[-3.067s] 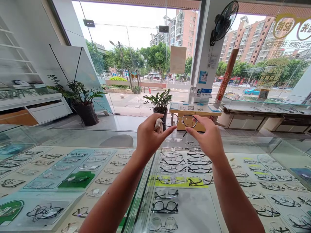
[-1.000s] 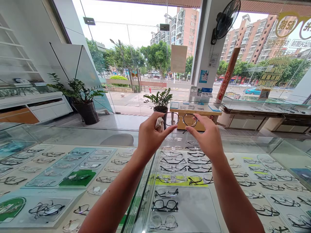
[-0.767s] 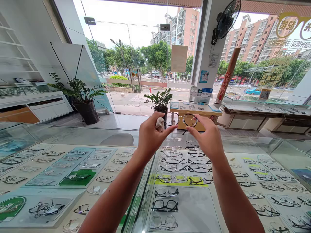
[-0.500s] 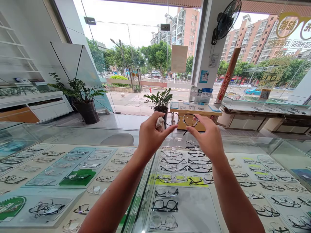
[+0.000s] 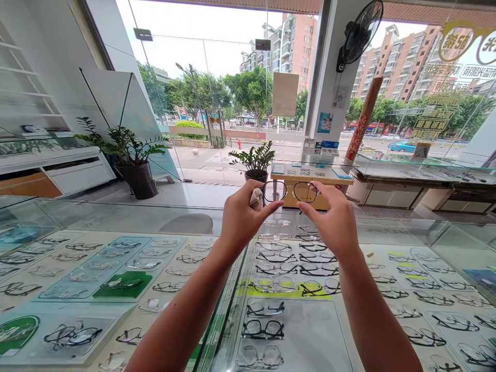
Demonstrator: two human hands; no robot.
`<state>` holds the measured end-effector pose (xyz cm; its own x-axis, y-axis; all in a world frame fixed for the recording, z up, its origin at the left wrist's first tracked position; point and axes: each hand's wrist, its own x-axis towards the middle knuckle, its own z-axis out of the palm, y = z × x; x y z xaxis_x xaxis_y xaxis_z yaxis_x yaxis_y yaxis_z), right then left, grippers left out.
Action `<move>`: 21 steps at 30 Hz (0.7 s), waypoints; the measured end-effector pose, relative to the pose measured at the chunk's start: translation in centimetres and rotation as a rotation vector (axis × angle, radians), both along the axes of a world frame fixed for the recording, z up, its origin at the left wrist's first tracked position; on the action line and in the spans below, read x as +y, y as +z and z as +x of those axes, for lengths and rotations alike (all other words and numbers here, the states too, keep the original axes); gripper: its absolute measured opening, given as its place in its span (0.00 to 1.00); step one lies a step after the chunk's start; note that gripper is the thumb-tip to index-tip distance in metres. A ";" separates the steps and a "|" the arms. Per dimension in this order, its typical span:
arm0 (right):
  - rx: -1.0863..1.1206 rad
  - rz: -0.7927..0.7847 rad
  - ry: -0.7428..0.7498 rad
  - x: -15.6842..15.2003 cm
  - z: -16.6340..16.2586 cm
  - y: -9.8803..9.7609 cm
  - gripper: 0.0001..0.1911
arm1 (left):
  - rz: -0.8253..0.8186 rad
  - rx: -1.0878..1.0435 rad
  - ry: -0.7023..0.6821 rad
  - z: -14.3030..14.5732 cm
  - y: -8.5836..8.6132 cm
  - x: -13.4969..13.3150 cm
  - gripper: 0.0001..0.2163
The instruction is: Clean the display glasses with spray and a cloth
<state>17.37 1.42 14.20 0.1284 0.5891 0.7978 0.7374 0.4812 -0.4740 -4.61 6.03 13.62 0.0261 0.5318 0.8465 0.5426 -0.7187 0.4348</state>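
A pair of dark-rimmed eyeglasses (image 5: 290, 188) is held up in front of me, above the glass display counter (image 5: 139, 213). My left hand (image 5: 245, 212) grips its left side between thumb and fingers. Tucked in that same hand is a crumpled pale cloth (image 5: 256, 199). My right hand (image 5: 334, 217) pinches the right rim of the eyeglasses. The temples are mostly hidden from view. Below my forearms, several rows of eyeglass frames (image 5: 263, 327) lie inside the counter.
Potted plants (image 5: 138, 180) stand near the glass door. A low wooden display case (image 5: 312, 179) is straight ahead, and another glass showcase (image 5: 420, 173) runs along the right window. A black wall fan (image 5: 362, 31) hangs on the pillar. A rounded grey seat (image 5: 186, 223) shows beyond the counter.
The eyeglasses have turned slightly, so the lenses face me more squarely and a temple seen below the right lens no longer shows. Both hands keep their hold.
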 end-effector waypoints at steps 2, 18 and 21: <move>0.001 -0.009 0.006 0.1 0.0 0.0 0.28 | 0.010 -0.004 -0.002 0.1 0.0 -0.1 0.21; 0.010 -0.051 0.024 0.3 0.1 -0.2 0.30 | 0.043 -0.016 0.003 0.2 0.0 -0.2 0.21; 0.020 -0.039 0.025 0.2 0.1 -0.2 0.29 | 0.022 -0.021 -0.007 0.1 0.1 -0.2 0.20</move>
<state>17.44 1.61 14.02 0.1292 0.6227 0.7717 0.7158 0.4800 -0.5072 -4.48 5.78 13.68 0.0116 0.5131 0.8582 0.5281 -0.7320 0.4305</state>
